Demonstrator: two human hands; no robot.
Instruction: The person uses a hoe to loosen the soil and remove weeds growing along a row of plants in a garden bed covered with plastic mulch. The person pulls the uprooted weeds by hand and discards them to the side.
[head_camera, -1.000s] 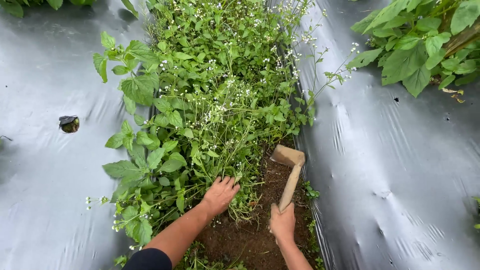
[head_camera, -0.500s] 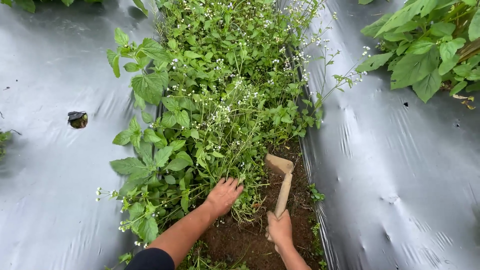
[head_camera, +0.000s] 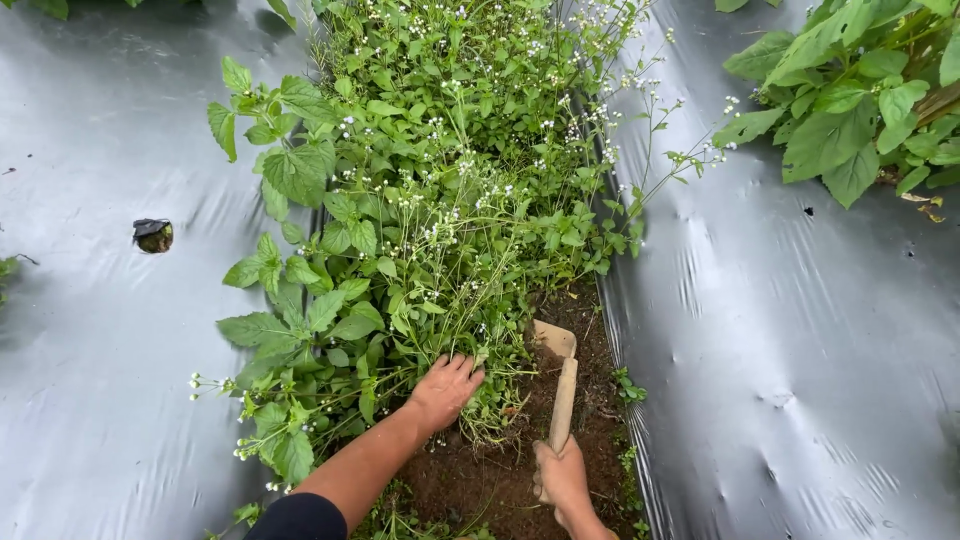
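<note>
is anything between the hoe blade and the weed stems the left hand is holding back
Nothing visible. The hoe blade sits on bare soil right beside the base of the weeds, which the left hand grips low down. The right hand holds the wooden handle.

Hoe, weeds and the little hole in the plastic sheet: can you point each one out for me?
hoe (head_camera: 565, 385), head view, on the middle of its wooden handle.
weeds (head_camera: 440, 200), head view, on the leafy, white-flowered mass.
hole (head_camera: 153, 235), head view, on the dark opening in the left sheet.
</note>
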